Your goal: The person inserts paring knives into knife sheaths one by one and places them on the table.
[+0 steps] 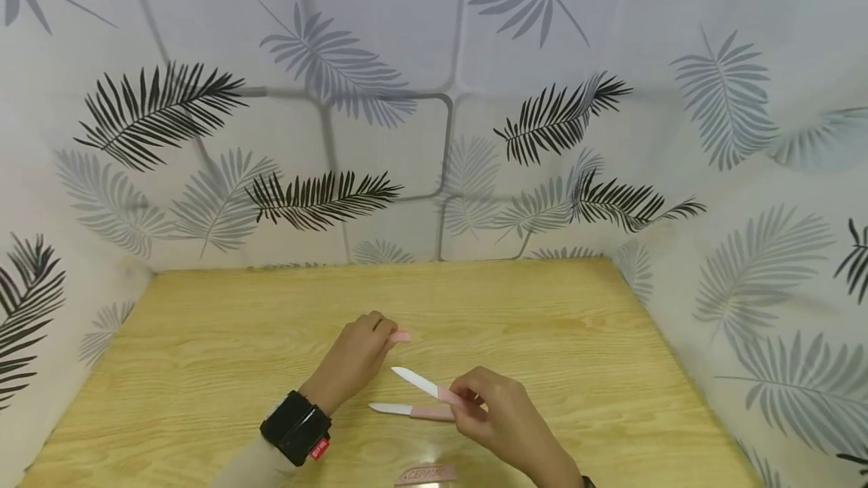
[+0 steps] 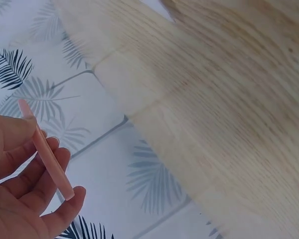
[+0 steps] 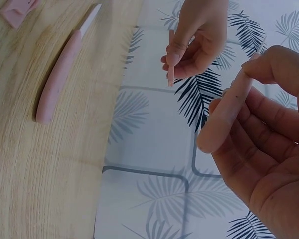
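Note:
My left hand (image 1: 362,349) pinches a slim pink strip-like piece (image 2: 52,162) between thumb and fingers, held above the table. Seen from the right wrist, this pink piece (image 3: 171,59) stands nearly upright, its lower end split as if slotted. With my right hand (image 1: 498,413) I grip a knife (image 1: 415,382) by its rounded pink handle (image 3: 224,117); the white blade points up and left toward the left hand. A second knife (image 1: 391,409), also white-bladed with a pink handle, lies on the table below, partly hidden by the right hand in the head view.
At the near edge of the head view a pink piece with lettering (image 1: 425,474) lies on the wood-grain table (image 1: 203,337). Leaf-patterned fabric (image 1: 380,149) hangs behind the table and along both sides. A black strap device (image 1: 296,428) sits on the left wrist.

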Available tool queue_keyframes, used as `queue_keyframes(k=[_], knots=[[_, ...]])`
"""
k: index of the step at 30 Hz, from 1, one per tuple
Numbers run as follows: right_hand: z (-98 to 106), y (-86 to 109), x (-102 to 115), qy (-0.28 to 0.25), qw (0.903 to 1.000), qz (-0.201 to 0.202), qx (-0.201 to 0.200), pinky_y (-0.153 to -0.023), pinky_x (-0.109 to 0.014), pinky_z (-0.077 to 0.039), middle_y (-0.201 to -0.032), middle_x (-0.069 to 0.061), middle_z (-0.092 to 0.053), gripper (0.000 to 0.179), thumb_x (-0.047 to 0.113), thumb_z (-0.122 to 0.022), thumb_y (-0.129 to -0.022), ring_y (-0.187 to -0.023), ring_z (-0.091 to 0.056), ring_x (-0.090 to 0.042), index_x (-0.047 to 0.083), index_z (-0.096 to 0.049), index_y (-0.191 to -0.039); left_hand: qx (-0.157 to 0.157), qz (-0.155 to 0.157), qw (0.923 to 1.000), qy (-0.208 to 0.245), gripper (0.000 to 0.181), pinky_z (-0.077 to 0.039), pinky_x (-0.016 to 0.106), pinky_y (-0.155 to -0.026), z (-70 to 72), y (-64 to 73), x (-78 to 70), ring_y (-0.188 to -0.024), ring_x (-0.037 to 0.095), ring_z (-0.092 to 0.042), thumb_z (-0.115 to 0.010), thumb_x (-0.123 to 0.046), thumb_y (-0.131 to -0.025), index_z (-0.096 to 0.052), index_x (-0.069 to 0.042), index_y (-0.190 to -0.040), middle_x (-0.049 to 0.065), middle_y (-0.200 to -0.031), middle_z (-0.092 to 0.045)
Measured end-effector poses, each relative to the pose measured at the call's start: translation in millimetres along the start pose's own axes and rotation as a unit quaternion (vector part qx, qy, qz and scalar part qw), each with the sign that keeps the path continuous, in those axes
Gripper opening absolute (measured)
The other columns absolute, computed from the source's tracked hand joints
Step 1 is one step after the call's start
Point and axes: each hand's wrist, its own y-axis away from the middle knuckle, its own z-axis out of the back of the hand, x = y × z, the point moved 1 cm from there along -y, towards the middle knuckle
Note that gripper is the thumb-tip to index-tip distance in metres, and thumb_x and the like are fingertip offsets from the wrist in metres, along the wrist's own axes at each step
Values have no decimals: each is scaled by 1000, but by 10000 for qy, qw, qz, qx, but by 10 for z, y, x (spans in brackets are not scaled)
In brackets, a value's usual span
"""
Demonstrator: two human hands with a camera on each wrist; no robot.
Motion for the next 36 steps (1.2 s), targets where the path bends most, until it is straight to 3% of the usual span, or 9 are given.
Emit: queue_keyframes(k=[6,18,27,36], knots=[[6,-2,5,30,10000,-16,29,-64,-13,-53,-84,1,-66,14,0,-74,-78,-73,-62,-5,5,-69,-90,151,360,9992,117,13,-51,32,-67,87,72,-43,-79,20,-59,-70,-13,-87,-65,-3,-94,6,-89,-60],[1,27,-31,190,9998,-73,27,-62,-13,-52,-83,4,-65,11,2,-74,-80,-71,-61,-2,7,-69,-89,180,767,9957,486,19,-53,28,-73,357,236,-96,-89,14,-59,-70,-12,-87,-68,-10,-106,0,-98,-61],[-35,43,-49,126,9997,-131,140,-62,-14,-52,-82,6,-63,10,5,-74,-82,-72,-59,0,8,-69,-90,247,770,9953,532,19,-52,24,-76,545,361,-185,-92,11,-58,-71,-11,-86,-68,-12,-105,-2,-100,-61],[-64,41,-80,185,9996,-205,27,-63,-13,-52,-83,7,-64,14,4,-76,-79,-71,-60,0,8,-69,-91,36,407,9961,780,22,-51,23,-75,624,343,-210,-93,10,-56,-71,-9,-86,-67,-13,-107,-2,-103,-60]])
